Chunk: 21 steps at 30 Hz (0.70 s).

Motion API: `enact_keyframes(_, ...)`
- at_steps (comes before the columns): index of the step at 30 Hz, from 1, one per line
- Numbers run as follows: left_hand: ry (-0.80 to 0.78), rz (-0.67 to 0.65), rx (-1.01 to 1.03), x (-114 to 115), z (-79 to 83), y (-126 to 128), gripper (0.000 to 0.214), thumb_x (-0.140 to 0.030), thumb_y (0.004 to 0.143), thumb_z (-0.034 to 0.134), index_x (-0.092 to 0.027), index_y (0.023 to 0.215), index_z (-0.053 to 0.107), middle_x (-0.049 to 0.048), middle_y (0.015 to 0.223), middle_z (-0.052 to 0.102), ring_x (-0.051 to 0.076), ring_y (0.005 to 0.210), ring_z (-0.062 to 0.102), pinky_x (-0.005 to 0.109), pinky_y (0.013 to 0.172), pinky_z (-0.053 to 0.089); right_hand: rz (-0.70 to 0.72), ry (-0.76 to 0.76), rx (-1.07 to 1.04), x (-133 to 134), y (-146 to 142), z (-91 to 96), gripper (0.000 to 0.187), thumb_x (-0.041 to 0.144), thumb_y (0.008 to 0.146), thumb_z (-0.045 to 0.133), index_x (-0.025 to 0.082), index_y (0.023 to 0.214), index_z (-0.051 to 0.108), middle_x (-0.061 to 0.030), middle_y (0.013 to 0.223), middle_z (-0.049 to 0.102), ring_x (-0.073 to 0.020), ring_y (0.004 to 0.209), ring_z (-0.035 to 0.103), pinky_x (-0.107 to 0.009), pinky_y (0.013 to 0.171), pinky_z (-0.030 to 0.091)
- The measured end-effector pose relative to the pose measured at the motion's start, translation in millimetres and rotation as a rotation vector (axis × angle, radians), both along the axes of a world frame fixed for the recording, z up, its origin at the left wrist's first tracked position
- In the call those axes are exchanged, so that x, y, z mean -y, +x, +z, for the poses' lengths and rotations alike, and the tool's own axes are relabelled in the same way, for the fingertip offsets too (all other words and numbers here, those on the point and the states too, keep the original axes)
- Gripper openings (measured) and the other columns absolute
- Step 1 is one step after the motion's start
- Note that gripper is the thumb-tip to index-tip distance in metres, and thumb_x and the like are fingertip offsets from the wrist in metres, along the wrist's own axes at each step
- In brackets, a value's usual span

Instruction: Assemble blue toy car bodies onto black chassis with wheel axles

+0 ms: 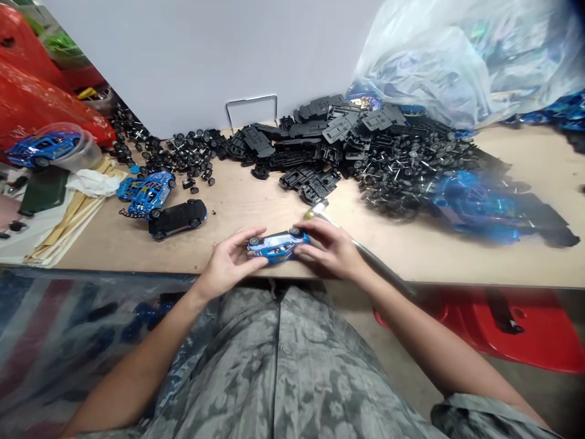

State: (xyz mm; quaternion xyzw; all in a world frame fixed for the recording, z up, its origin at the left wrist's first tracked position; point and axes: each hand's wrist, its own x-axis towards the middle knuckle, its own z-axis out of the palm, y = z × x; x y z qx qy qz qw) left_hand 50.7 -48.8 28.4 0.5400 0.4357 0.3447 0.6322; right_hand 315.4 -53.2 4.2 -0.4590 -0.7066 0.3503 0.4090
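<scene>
tabletop point(249, 204) below, left hand point(228, 259) and right hand point(336, 249) clamp fingers on a blue car point(280, 249).

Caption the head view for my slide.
Left hand and right hand hold a blue toy car before piled black parts.

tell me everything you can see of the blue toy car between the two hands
The toy car is glossy blue, paler along its lower side, with windows and two dark wheels showing; metal or plastic, I cannot tell. It is tipped, wheels on the far side, near the front edge of the table. The left hand grips one end, the right hand the other.
</scene>
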Motion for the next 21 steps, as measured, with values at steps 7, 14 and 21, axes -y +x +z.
enact_keyframes(7, -0.125, -0.019, 0.025, 4.8, 8.0, 0.5, 0.052, -0.031, 0.073, 0.091, -0.018, 0.116, 0.065, 0.0097, 0.120, 0.071, 0.025, 0.112, 0.070, 0.039, 0.106, 0.054, -0.006, -0.213, -0.291, -1.6, -5.6, 8.1, 0.047, 0.049, 0.078, 0.087, 0.021, 0.115, 0.076, -0.0098, 0.113, 0.076, -0.0245, 0.105, 0.074, -0.041, 0.096, 0.062)
enact_keyframes(14, -0.688, -0.330, 0.607, -7.4, 16.0, 23.4, 0.091, -0.083, 0.082, 0.058, -0.013, 0.140, 0.059, 0.0240, 0.131, 0.070, 0.038, 0.113, 0.073, 0.054, 0.103, 0.053, 0.290, -0.282, -0.139, -42.2, 2.9, 47.4, 0.051, 0.047, 0.085, 0.081, 0.020, 0.128, 0.073, -0.0118, 0.123, 0.076, -0.0270, 0.108, 0.074, -0.045, 0.096, 0.063)
enact_keyframes(21, -0.781, 0.094, 0.794, -20.7, 13.1, 51.5, 0.065, -0.059, 0.106, 0.030, -0.014, 0.136, 0.066, 0.0152, 0.107, 0.079, 0.024, 0.084, 0.078, 0.037, 0.079, 0.061, 0.080, 0.481, 0.304, -19.1, -25.1, 68.5, 0.084, 0.049, 0.086, 0.079, 0.035, 0.159, 0.041, -0.0157, 0.153, 0.054, -0.0376, 0.139, 0.055, -0.064, 0.113, 0.050)
